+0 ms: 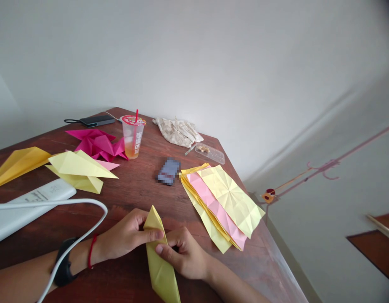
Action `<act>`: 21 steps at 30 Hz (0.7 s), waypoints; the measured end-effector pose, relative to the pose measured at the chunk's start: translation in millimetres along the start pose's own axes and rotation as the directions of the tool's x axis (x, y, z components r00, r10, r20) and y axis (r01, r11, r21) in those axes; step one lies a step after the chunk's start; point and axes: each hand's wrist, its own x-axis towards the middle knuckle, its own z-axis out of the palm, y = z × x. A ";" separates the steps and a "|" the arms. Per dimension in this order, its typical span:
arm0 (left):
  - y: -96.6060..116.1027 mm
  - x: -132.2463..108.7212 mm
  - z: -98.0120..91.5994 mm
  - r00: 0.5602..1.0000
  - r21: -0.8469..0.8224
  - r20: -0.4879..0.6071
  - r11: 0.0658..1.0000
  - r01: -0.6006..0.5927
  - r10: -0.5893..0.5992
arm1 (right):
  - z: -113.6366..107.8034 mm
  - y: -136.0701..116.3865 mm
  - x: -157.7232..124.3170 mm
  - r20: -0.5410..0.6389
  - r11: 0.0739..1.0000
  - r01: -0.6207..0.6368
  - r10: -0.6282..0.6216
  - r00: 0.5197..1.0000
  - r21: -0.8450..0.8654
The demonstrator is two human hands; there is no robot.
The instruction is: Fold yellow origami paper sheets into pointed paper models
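We see a dark-brown wooden bench [144, 193] against a smooth white wall [213, 63]. Our left grip [125, 235] and right grip [184, 252] both pinch a folded yellow paper piece [159, 269] at the near bench edge. Behind it stands a clear plastic cup [133, 136]; its printed writing is not readable.

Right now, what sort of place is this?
Probably a casual home or hobby room: a wooden table against a white wall, covered with folded origami paper, plus a takeaway drink cup.
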 end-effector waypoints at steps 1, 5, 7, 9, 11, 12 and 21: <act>-0.3 -0.4 0.4 1.000 -0.011 -0.003 1.000 0.000 0.000 | -0.4 -0.1 0.0 -0.001 1.000 -0.004 0.004 1.000 0.000; -3.6 -1.8 2.1 0.999 -0.115 -0.051 0.993 -0.001 -0.005 | -1.8 -0.1 0.7 0.008 0.999 -0.024 0.024 1.000 0.022; -3.8 -3.2 3.2 0.997 -0.158 -0.078 0.987 0.002 -0.015 | -2.3 0.0 1.1 0.013 0.999 -0.036 0.035 0.999 0.039; -1.9 -5.0 4.0 0.994 -0.186 -0.104 0.982 0.008 -0.028 | -2.6 0.6 1.3 0.011 0.997 -0.053 0.052 0.999 0.059; 1.4 -6.3 3.9 0.989 -0.192 -0.147 0.981 0.004 -0.033 | -3.0 1.8 1.3 0.017 0.995 -0.066 0.065 0.998 0.078; 3.3 -6.6 3.5 0.984 -0.187 -0.174 0.982 -0.005 -0.029 | -3.2 2.5 1.2 0.024 0.994 -0.068 0.066 0.998 0.084; 0.6 -1.5 3.3 0.980 -0.419 -0.188 0.908 -0.025 -0.059 | -4.0 5.9 1.5 0.015 0.994 -0.042 0.040 0.999 0.103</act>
